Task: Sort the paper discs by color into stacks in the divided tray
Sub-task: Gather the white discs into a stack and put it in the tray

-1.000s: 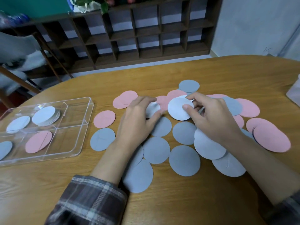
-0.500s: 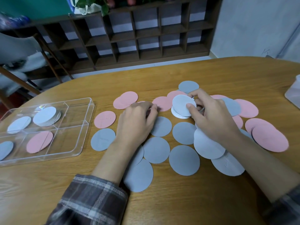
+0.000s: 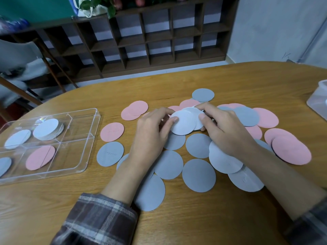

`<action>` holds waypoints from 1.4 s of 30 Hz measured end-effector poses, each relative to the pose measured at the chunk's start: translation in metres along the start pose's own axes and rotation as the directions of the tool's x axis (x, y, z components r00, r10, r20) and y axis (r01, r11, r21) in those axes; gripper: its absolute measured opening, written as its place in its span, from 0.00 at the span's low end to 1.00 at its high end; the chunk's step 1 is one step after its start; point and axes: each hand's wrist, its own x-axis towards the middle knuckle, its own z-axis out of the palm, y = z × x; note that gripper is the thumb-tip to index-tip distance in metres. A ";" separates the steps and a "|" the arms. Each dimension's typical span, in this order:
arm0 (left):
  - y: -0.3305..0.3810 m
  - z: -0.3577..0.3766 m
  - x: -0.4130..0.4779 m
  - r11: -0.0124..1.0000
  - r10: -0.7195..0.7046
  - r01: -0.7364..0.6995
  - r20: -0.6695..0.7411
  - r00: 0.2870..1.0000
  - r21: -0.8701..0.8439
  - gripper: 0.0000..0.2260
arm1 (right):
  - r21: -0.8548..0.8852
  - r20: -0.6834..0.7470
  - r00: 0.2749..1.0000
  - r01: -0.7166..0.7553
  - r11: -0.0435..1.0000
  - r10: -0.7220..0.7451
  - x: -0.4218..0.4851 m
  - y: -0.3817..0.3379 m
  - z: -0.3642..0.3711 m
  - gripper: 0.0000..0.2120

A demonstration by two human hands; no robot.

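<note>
White discs (image 3: 183,123) now gathered, overlapping, lifted above pile mid-table. My left hand (image 3: 152,135) pinches front disc, right hand (image 3: 228,133) pinches rear one. Pair ready for white stack (image 3: 47,129) in divided tray (image 3: 93,138), table's left edge.

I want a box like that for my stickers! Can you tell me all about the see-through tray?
The tray is clear plastic, shallow and rectangular with rounded corners, split by clear dividers. It lies flat on the table, at the left, its left part out of view. Inside are a white stack, a single white disc, a pink disc and a grey disc. Its right sections hold none. Nothing else touches it.
</note>
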 end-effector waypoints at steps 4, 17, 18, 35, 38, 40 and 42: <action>0.005 0.003 -0.002 0.991 -0.088 0.087 -0.010 0.996 -0.100 0.05 | 0.038 0.035 0.999 0.020 0.999 -0.021 -0.002 -0.006 0.000 0.06; 0.010 0.022 -0.003 0.966 0.113 -0.176 0.306 0.945 0.188 0.18 | -0.073 -0.138 0.987 -0.090 0.993 0.079 0.010 0.022 -0.023 0.08; 0.013 0.026 -0.002 0.960 0.118 -0.192 0.328 0.937 0.205 0.20 | -0.081 -0.160 0.983 -0.099 0.992 0.085 0.011 0.023 -0.023 0.08; 0.010 0.031 -0.001 0.940 0.043 -0.124 0.250 0.967 0.318 0.19 | -0.123 -0.199 0.967 -0.183 0.975 0.157 0.010 0.021 -0.021 0.10; 0.007 0.030 0.000 0.938 0.147 -0.202 0.203 0.968 0.283 0.14 | -0.092 -0.184 0.973 -0.160 0.983 0.141 0.009 0.020 -0.019 0.09; 0.006 0.028 0.001 0.935 0.213 -0.244 0.143 0.967 0.259 0.11 | -0.064 -0.172 0.976 -0.148 0.987 0.135 0.008 0.018 -0.019 0.10; 0.006 0.025 0.002 0.925 0.249 -0.260 0.072 0.966 0.278 0.09 | -0.043 -0.162 0.979 -0.134 0.990 0.125 0.007 0.016 -0.018 0.10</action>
